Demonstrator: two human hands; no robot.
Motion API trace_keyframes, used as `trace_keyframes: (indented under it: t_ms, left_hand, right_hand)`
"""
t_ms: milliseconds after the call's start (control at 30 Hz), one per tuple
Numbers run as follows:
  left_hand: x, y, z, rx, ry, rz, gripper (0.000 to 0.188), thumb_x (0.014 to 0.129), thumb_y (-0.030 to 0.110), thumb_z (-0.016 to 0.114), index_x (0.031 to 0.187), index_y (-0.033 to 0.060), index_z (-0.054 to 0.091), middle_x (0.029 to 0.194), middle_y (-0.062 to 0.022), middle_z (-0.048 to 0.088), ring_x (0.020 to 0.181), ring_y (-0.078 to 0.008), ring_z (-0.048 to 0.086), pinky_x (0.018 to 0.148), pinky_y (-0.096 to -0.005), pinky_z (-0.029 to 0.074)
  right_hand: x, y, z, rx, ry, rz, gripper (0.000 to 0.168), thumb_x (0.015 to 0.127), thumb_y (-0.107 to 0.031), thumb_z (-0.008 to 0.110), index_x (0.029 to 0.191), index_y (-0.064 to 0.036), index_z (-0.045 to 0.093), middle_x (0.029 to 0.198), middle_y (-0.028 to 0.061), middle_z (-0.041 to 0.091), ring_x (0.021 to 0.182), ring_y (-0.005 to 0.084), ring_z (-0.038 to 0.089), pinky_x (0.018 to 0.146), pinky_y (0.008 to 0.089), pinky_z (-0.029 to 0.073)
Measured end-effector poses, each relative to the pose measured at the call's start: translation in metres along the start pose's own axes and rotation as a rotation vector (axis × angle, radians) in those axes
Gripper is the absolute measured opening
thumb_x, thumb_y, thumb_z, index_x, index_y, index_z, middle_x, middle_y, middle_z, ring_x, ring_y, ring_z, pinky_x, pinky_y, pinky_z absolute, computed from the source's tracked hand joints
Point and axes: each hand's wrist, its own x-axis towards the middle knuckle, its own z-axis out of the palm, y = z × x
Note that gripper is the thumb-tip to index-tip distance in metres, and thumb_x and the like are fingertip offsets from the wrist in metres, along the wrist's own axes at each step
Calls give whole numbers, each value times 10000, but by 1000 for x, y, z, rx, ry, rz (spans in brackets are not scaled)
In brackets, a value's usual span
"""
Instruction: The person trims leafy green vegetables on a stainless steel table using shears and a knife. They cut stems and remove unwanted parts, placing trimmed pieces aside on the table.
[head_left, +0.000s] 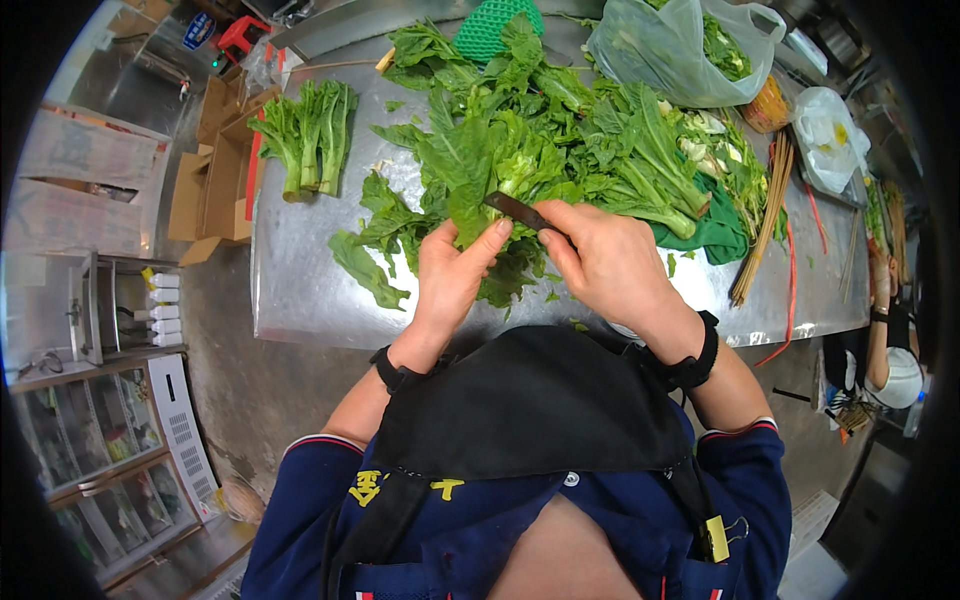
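My left hand (463, 259) pinches the stem end of a leafy green stalk (469, 165), whose broad leaves point away from me. In my right hand (611, 259) is a small dark-bladed knife (521, 212), its tip close to the stalk near my left thumb. The handle is hidden inside my fist. Around both hands spreads a heap of loose green leaves (382, 206). Thick leafy stems (660, 187) lie right of the heap, cut ends toward me. At the left, several trimmed stalks (311, 142) lie side by side on the steel table (300, 262).
A translucent plastic bag of greens (652, 52) stands at the back right, near green foam netting (496, 30). Thin wooden sticks (763, 225) and red ties (791, 292) lie rightward. Cardboard boxes (217, 157) stand beyond the left edge. Another person's arm (879, 300) shows far right.
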Motion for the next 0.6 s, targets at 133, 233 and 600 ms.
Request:
trace_keyframes:
  t_ms: [133,233,600]
  left_hand:
    - [0,-2,-1,26,-1,-19,298,832,284,701,975,35,620,760,28,591,595,-33,493,517,-183,390]
    - [0,-2,-2,21,1,-39,319,834,296,695,993,32,611,788,18,599,606,-47,509,532,-190,407]
    - [-4,-1,-4,-61,-85,-51,302,874,295,638,1004,25,600,874,-5,599,667,-80,523,572,-226,420]
  right_hand:
    - [-1,1,-5,-38,7,-48,177,845,-188,579,1002,-110,604,705,103,574,625,311,597,547,424,463]
    - [-2,0,-7,-8,21,-40,182,846,-184,577,1008,-106,607,734,107,596,627,314,598,554,426,468]
    - [11,1,-23,345,311,174,180,878,-183,565,976,-32,559,701,117,583,611,283,574,563,367,431]
